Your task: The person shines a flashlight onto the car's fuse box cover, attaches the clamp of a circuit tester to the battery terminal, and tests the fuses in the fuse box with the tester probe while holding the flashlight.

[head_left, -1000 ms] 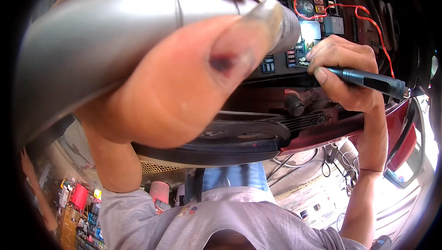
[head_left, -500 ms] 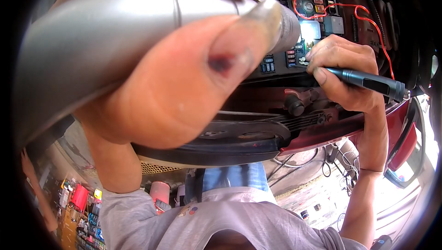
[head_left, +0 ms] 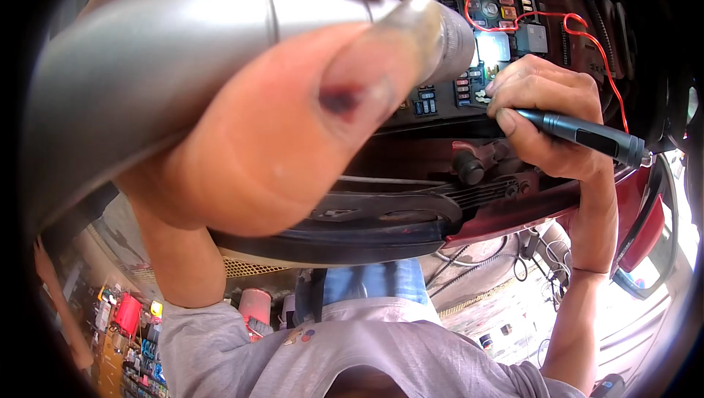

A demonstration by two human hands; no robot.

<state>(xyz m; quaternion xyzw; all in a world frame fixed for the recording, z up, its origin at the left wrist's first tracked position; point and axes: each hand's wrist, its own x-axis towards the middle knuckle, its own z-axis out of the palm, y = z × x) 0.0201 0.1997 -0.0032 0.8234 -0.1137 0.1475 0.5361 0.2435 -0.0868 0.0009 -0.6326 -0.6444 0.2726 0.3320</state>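
Observation:
Close to the camera, my left hand (head_left: pixel 257 141) is wrapped round a silver flashlight (head_left: pixel 161 38), its ridged head pointing right. A bright patch of light falls on the fuse box (head_left: pixel 429 123) just beyond it. My right hand (head_left: pixel 546 115) grips a dark grey pen-shaped tester (head_left: pixel 587 132) between thumb and fingers, with its tip end at the lower fuses (head_left: pixel 463 90). Whether the tip touches a fuse or terminal, I cannot tell. Small white pieces (head_left: pixel 482 96) sit by the fingertips.
A thin red wire (head_left: pixel 587 31) loops over the fuse box and down past my right wrist. The dark front trim (head_left: pixel 352 240) and red bodywork (head_left: pixel 506 222) of a vehicle lie below. Cables (head_left: pixel 484 266) hang near the floor; a cluttered shelf (head_left: pixel 128 339) stands lower left.
The flashlight and my left thumb have shifted very slightly left. My right hand and the tester stay almost in place.

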